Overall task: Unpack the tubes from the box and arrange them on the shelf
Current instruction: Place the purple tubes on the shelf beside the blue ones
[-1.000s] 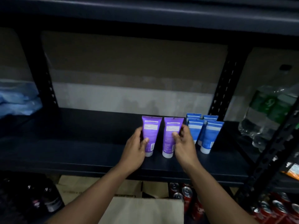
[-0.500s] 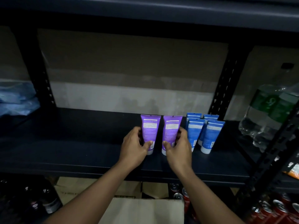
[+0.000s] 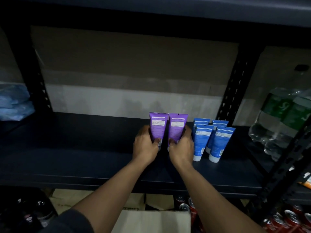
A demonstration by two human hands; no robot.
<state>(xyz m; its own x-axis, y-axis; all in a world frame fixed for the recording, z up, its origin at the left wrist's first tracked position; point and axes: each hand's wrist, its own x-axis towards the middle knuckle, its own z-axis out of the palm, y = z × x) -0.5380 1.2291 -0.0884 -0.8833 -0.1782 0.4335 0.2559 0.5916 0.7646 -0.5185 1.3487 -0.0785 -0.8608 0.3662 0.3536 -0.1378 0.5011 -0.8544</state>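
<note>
Mid-frame: left hand (image 3: pixel 146 145) grips left purple tube (image 3: pixel 157 127), right hand (image 3: pixel 181 147) grips right purple tube (image 3: pixel 177 127). Both tubes upright, cap down, side by side on dark shelf (image 3: pixel 84 158). Just right of them: four blue tubes (image 3: pixel 211 140) standing in a tight block. Far right: shrink-wrapped bottles (image 3: pixel 282 121). Bottom centre: cardboard box (image 3: pixel 151 221); red cans (image 3: pixel 291 217) lower right.

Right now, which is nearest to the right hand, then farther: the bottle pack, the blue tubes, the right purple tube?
1. Right purple tube, gripped by the right hand.
2. Blue tubes, just right of it.
3. Bottle pack, far right.
</note>
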